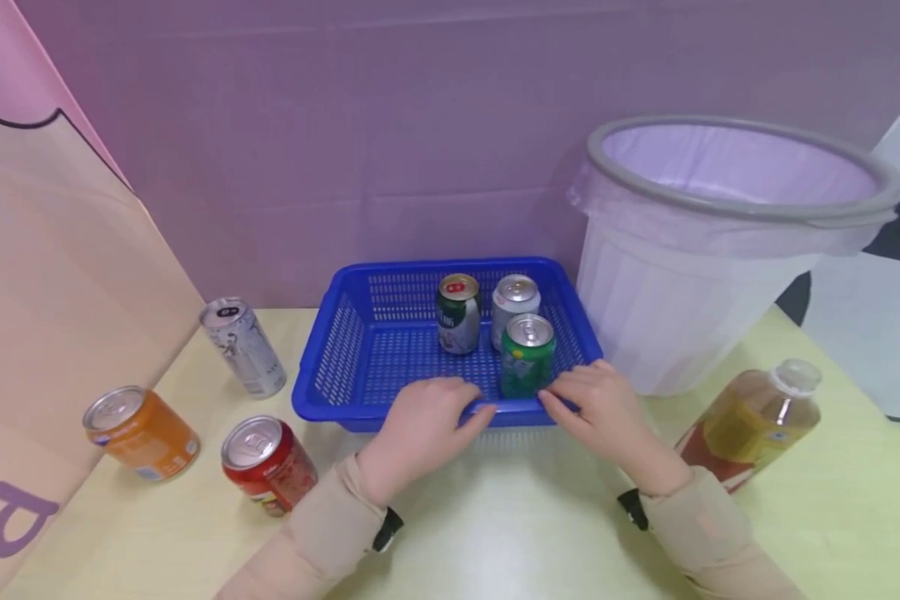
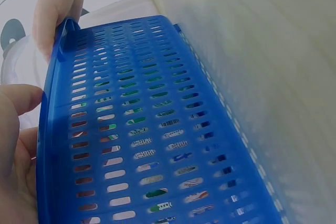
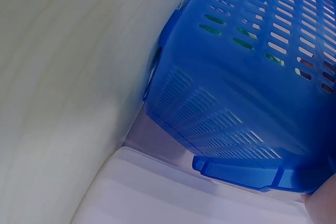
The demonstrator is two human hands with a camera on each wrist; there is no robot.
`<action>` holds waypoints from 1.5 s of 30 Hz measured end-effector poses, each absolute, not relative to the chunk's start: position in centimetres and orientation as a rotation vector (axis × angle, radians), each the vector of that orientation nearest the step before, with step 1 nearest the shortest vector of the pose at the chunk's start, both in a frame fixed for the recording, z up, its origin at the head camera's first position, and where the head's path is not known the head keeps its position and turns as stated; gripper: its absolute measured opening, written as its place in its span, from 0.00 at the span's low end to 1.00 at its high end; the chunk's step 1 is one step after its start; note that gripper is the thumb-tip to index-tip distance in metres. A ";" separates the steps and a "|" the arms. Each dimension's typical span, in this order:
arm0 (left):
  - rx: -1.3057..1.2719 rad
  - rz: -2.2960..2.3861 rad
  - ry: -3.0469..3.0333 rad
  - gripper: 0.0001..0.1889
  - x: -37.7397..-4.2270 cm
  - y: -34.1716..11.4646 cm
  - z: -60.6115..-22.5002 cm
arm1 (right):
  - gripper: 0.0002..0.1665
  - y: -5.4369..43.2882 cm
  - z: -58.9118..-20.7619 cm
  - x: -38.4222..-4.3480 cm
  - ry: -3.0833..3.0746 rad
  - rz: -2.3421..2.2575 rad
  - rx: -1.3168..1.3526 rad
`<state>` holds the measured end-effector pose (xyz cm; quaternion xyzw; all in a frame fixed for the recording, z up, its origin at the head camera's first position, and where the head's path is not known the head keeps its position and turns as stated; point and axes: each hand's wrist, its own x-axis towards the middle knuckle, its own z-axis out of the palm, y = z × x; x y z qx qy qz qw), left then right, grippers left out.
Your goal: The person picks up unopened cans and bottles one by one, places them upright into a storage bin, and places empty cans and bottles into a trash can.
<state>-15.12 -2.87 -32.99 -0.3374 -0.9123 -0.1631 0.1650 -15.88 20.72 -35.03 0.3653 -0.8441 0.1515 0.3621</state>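
The blue basket [image 1: 401,358] stands on the pale table [image 1: 510,533], left of the white bin [image 1: 645,317]; the left hand [image 1: 423,421] and right hand [image 1: 603,408] both grip its near rim. Inside, a green can [image 1: 527,368] partly hides a silver can [image 1: 506,321], with a dark green can [image 1: 457,321] beside them; their print is unreadable. Leftward stand an orange can [image 1: 150,437], a grey can [image 1: 247,350] and a red can [image 1: 273,467], whose base the left sleeve [image 1: 333,521] overlaps. The right arm covers the lower bottle [image 1: 757,421]. A purple letter [image 1: 26,501], apparently "d", marks the backdrop.
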 end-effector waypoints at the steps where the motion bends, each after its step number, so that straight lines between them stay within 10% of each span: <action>1: -0.962 -0.447 -2.584 0.13 -15.1 -2.9 -33.1 | 0.34 20.7 -35.0 -15.9 -2.175 0.392 0.942; 45: -1.046 -0.717 -2.539 0.14 -12.1 -12.3 -30.0 | 0.33 20.7 -35.1 -15.9 -2.159 0.402 0.948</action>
